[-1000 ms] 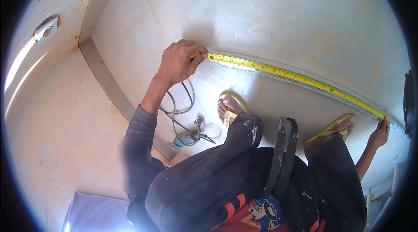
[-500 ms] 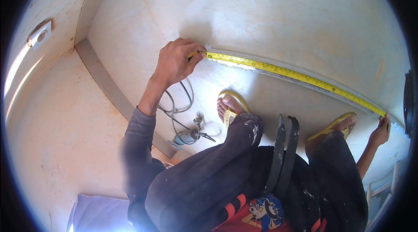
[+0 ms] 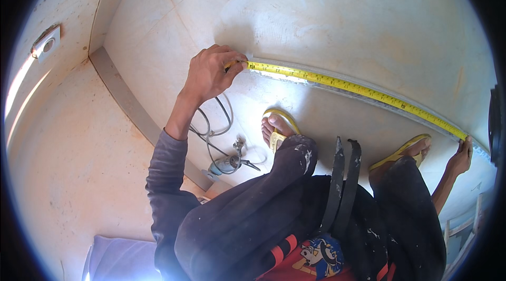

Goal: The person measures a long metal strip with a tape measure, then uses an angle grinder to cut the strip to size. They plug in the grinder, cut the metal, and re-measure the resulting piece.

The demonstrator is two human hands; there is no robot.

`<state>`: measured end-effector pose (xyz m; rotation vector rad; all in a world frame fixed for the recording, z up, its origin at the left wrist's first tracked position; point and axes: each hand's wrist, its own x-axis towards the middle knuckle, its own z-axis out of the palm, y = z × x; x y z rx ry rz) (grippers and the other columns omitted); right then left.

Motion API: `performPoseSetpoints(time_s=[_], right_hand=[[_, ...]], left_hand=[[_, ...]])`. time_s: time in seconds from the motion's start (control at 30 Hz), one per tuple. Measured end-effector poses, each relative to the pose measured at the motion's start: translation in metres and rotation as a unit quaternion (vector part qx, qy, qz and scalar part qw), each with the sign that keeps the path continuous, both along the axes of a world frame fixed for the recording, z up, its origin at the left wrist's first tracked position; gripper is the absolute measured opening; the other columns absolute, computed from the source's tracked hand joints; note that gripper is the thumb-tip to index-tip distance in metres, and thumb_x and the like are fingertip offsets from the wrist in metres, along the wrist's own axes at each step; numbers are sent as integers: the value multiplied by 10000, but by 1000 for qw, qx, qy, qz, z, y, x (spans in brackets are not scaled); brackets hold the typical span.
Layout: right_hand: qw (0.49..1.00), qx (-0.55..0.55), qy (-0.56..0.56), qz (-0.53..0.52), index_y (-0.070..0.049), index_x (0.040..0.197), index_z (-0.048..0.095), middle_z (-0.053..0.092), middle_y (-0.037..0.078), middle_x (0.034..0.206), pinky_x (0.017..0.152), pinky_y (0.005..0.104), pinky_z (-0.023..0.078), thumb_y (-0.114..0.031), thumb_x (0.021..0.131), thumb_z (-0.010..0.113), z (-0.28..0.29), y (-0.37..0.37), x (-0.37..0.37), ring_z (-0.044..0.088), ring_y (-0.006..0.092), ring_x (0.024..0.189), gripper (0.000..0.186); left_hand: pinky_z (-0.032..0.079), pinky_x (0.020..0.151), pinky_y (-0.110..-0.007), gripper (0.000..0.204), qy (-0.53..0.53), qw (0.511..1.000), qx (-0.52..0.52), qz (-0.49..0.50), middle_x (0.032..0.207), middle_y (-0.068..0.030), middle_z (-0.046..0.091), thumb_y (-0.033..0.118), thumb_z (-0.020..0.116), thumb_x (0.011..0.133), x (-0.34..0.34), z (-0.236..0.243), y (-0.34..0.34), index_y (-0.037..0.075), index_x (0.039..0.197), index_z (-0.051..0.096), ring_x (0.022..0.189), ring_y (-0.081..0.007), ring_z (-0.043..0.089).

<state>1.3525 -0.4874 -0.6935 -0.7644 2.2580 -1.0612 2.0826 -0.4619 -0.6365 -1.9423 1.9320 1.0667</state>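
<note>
A yellow tape measure (image 3: 348, 86) is stretched in a long line over the floor. It lies along a pale grey strip (image 3: 437, 127), which sits beneath it and shows along its edges. At the tape's left end, my left hand (image 3: 211, 73) is closed on it, fingers bent over and thumb pressed in from below. Part of the tape measure inside that hand is hidden. Far to the right, my right hand (image 3: 461, 158) pinches the other end of the tape against the strip. A bright white patch (image 3: 282, 76) shows beside the strip near my left hand.
A blue-grey angle grinder (image 3: 225, 165) with a looped dark cable (image 3: 208, 134) lies left of my feet in yellow flip-flops (image 3: 284, 117). A grey wall edge (image 3: 126, 99) runs down the left. A wall fitting (image 3: 46, 44) sits upper left, a purple-grey cloth (image 3: 121, 260) lower left.
</note>
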Motion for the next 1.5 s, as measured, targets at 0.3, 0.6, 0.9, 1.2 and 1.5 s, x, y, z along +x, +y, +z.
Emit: performPoseSetpoints(time_s=[0.3,0.6,0.9,1.2,1.5], right_hand=[[958,142,184,170,19,1119,647,662,120,1101,876,309,497,-109,881,608,-4,19,-30,622,206,998,274],[999,24,-22,-34,70,948,649,633,100,874,667,219,542,-87,858,699,36,-30,87,592,121,719,187],[999,5,-38,-33,92,940,645,615,120,893,689,250,555,-75,852,693,38,-27,80,602,153,744,195],[997,2,-61,-49,76,965,636,619,109,908,713,262,550,-92,875,679,36,-18,81,592,149,773,196],[999,-2,-38,-23,81,980,648,636,116,915,732,283,548,-103,872,685,35,-5,81,605,156,802,217]], left_hand=[[486,775,-412,102,33,999,-34,-22,888,-146,638,109,660,791,16,-2,6,42,867,668,859,-348,600],[476,738,-349,122,42,995,20,89,909,-144,641,85,611,850,-5,16,0,-13,907,656,801,-280,613],[473,756,-349,115,45,998,-10,47,919,-145,642,74,613,849,-3,10,2,-10,914,655,821,-288,603],[474,755,-352,110,40,996,5,77,917,-145,634,51,617,843,-8,18,-1,-11,927,652,830,-293,597],[469,773,-362,112,37,997,5,65,936,-157,629,41,609,848,-2,13,-1,-25,931,646,851,-298,593]])
